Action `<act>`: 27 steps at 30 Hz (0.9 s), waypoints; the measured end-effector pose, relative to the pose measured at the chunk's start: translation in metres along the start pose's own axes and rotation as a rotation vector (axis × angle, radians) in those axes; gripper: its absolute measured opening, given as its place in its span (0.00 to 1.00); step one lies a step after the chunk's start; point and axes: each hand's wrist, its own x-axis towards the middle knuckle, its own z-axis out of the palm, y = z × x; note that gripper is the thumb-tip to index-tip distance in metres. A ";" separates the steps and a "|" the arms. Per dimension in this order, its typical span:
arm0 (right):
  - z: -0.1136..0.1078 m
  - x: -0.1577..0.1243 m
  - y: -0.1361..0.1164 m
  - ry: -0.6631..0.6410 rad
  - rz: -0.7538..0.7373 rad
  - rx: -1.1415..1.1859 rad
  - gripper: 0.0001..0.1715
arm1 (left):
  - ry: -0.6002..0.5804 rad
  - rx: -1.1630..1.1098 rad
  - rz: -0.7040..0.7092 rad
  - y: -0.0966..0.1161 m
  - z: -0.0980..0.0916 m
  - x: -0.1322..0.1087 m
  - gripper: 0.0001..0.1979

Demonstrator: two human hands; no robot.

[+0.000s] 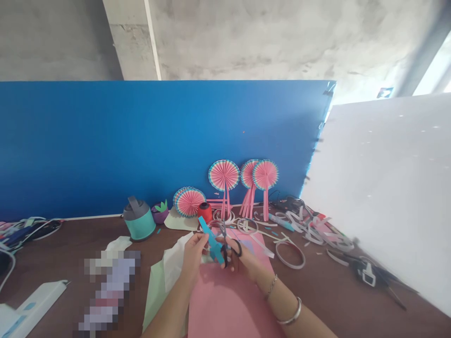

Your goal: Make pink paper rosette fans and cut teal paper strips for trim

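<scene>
Between the fingers of my left hand [193,254] is a blue paper strip [211,238], slanting from upper left to lower right. My right hand [243,256] is closed around the black handles of a pair of scissors [224,239], whose blades point up and away beside the strip. Whether the blades touch the strip I cannot tell. Both hands are above a sheet of pink paper [229,300]. Under its left side lie a green sheet [154,288] and a crumpled white sheet [176,258].
Pleated pink paper rosettes [224,174] lean on a blue partition [141,126]. A teal pot-shaped container [140,223], a purple pot [160,214] and a red round object [205,212] stand at the back. White strips [306,225], a tape roll [290,255] and a black-and-white device [368,273] lie right.
</scene>
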 end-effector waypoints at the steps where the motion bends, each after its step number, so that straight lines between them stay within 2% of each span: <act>1: -0.001 0.000 0.001 -0.021 0.012 -0.013 0.19 | 0.007 -0.005 0.001 0.000 0.000 0.000 0.19; 5: 0.001 0.002 0.004 0.018 -0.023 -0.119 0.12 | 0.002 -0.023 -0.012 0.000 0.000 0.000 0.20; 7: 0.002 0.002 0.003 0.017 -0.047 -0.135 0.15 | -0.023 -0.030 -0.027 0.000 0.002 -0.001 0.21; 13: 0.000 -0.004 -0.001 -0.024 -0.060 -0.161 0.51 | -0.163 -0.098 -0.135 0.000 0.007 -0.005 0.23; 15: 0.000 -0.005 -0.002 -0.016 -0.069 -0.170 0.58 | -0.182 -0.104 -0.148 0.000 0.008 -0.006 0.23; 18: 0.000 -0.005 -0.002 0.020 -0.112 -0.142 0.62 | -0.226 -0.074 -0.146 -0.002 0.007 -0.007 0.23; 23: -0.002 -0.004 -0.001 0.050 -0.133 -0.108 0.59 | -0.252 -0.013 -0.094 -0.006 0.006 -0.005 0.20; 25: -0.003 -0.003 0.000 0.011 -0.090 -0.095 0.51 | -0.217 -0.021 -0.069 -0.006 0.005 -0.003 0.19; 27: -0.004 -0.002 0.001 -0.052 -0.060 -0.037 0.37 | -0.170 -0.036 -0.035 -0.005 0.003 -0.001 0.18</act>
